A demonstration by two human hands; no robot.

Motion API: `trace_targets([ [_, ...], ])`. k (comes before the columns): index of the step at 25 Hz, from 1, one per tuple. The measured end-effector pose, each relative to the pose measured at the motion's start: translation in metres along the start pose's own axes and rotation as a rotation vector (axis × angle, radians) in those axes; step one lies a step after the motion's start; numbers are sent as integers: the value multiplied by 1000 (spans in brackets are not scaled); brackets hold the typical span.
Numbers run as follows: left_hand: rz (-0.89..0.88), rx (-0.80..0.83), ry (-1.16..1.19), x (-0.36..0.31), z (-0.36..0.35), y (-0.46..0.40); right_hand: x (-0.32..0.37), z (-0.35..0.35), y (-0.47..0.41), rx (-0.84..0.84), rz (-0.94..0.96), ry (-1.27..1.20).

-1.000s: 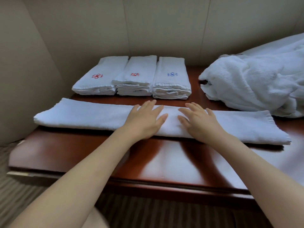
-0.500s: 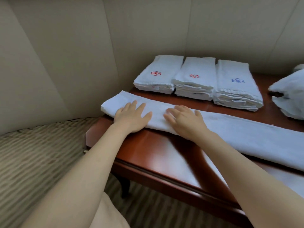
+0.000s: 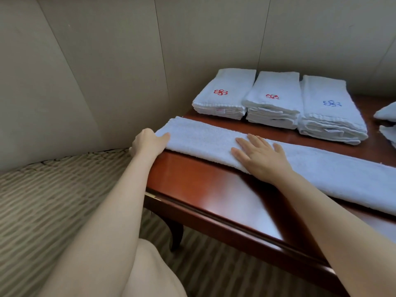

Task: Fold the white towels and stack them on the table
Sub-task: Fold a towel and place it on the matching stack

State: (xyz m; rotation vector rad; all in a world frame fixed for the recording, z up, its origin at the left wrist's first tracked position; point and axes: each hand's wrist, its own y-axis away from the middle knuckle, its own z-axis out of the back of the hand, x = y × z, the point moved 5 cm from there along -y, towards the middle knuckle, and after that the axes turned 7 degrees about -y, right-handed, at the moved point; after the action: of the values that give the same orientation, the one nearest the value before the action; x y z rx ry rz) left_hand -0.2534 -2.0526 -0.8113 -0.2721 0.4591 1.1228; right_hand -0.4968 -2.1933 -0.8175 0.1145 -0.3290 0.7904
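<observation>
I note a glossy reddish-brown wooden counter (image 3: 205,189) set into a corner of beige panelled walls (image 3: 107,61), over striped carpet (image 3: 42,200). A long white folded towel strip (image 3: 321,168) lies along its front edge. My left hand (image 3: 147,143) grips the strip's left end; my right hand (image 3: 260,157) presses flat on it, fingers straight. Three folded white towel stacks (image 3: 276,103) sit along the back edge.

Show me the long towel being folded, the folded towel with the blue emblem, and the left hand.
long towel (image 3: 321,176), head view, flat middle.
folded towel with the blue emblem (image 3: 327,116), head view, top face.
left hand (image 3: 147,142), head view, back of hand.
</observation>
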Motion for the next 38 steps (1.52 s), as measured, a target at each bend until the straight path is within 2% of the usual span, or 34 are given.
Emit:
trace_targets([
  [2,-67,-152,97,-14,10,6,1,5,3,-110,25,-28],
  [4,-172,-230,343,-38,20,18,4,15,7,-262,70,-162],
  [6,-336,-287,578,-73,33,42,4,31,9,-306,15,-582],
  [7,-433,-296,664,-95,37,60,3,39,11,-232,-71,-895],
  [9,-609,-208,781,-136,36,103,1,58,15,-22,-231,-1416],
  [11,-791,14,813,-173,23,146,-9,85,24,101,-225,-1578],
  [13,-960,276,800,-202,10,185,-28,111,38,74,-192,-1596],
  [14,-1011,347,794,-211,7,198,-46,119,45,3,-241,-1620],
  [16,-997,324,878,-220,13,205,-90,132,65,-182,-394,-1719],
  [18,-864,254,950,-225,11,200,-140,147,97,-353,-475,-1705],
  [20,-795,225,816,-229,-7,195,-174,162,132,-447,-482,-1624],
  [24,-960,211,359,-242,-55,206,-223,175,186,-527,-488,-1591],
  [26,-1002,165,268,-247,-66,211,-254,169,205,-566,-595,-1572],
  [28,-965,130,265,-251,-74,211,-283,156,216,-558,-736,-1424],
  [30,-903,150,288,-251,-83,212,-302,147,221,-554,-802,-1208],
  [32,-881,197,248,-251,-91,213,-308,145,220,-553,-777,-1053],
  [35,-914,375,132,-251,-104,213,-311,153,214,-510,-689,-857],
  [37,-959,451,-25,-249,-115,217,-316,157,215,-608,-644,-833],
  [38,-1000,426,-165,-247,-120,221,-321,158,217,-680,-646,-793],
])
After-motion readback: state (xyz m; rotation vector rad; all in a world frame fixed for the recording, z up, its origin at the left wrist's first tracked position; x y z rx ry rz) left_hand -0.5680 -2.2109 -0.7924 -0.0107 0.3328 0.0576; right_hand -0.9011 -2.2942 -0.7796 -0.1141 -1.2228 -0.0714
